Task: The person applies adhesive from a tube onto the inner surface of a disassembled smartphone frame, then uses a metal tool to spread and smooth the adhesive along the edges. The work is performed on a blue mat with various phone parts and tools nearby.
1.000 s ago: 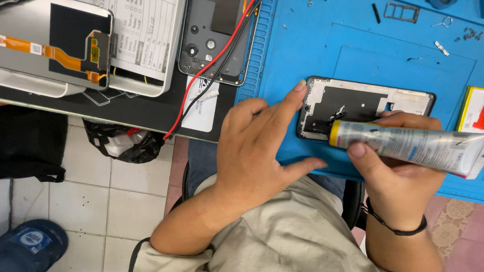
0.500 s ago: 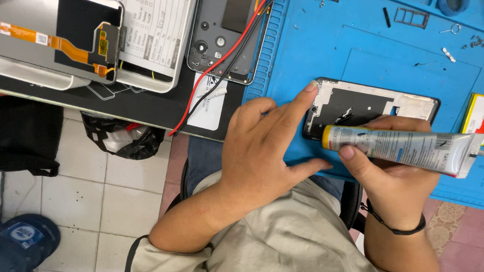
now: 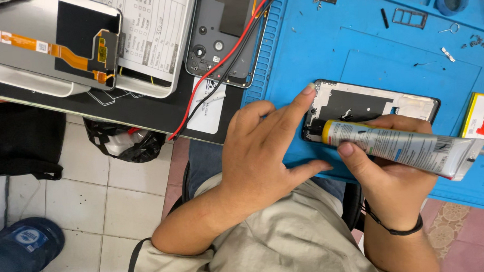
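My right hand (image 3: pixel 388 186) has its grip clamped around a grey glue tube (image 3: pixel 403 147), thumb on the near side and fingers curled over the top, the tube lying nearly level with its yellow-ringed nozzle end over the near edge of the opened phone frame (image 3: pixel 368 106). That frame lies flat on the blue repair mat (image 3: pixel 325 45), which covers the right part of the surface, its inner side facing up. My left hand (image 3: pixel 261 151) holds nothing: its fingers are spread apart, the index fingertip pressing the frame's left corner and the thumb resting on the mat just beside the near edge. Left of the mat lie a dark phone back cover (image 3: pixel 224 36) crossed by red and black wires (image 3: pixel 222 63), and a display panel with an orange flex cable (image 3: pixel 48 49).
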